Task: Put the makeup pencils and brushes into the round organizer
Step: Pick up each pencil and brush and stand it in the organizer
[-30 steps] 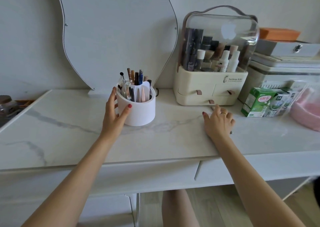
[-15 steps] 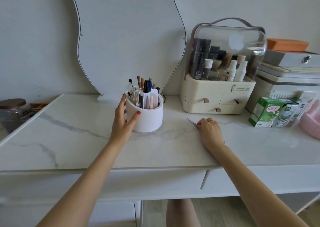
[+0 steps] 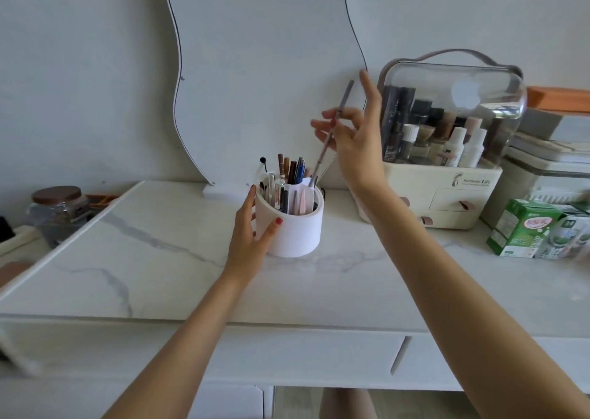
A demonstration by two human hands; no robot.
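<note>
Organizer (image 3: 293, 230): white matte cylinder, divided inside, upright on the counter (image 3: 143, 259) just in front of the mirror (image 3: 261, 67). It holds slim pencils and brushes (image 3: 287, 176) standing on end (brown, black, blue barrels, plus clear tubes).

L hand (image 3: 252, 236): fingers curved round the organizer's left wall, thumb w/ red nail pressed on its front.

R hand (image 3: 354, 137): raised above and right of the organizer, thumb and fingertips pinching a thin grey-pink pencil (image 3: 332, 131) mid-shaft, remaining fingers spread. Pencil tilted, lower tip at the organizer's rim, upper end toward the mirror.

Counter: glossy white marble-look slab w/ grey veins, over white drawers. Mirror has a wavy outline w/ thin dark edge. At right, a cream cosmetics case (image 3: 447, 150) w/ clear domed lid and a green carton (image 3: 523, 230). At left, a glass jar (image 3: 59, 211) w/ brown lid. Wall plain, pale grey.
</note>
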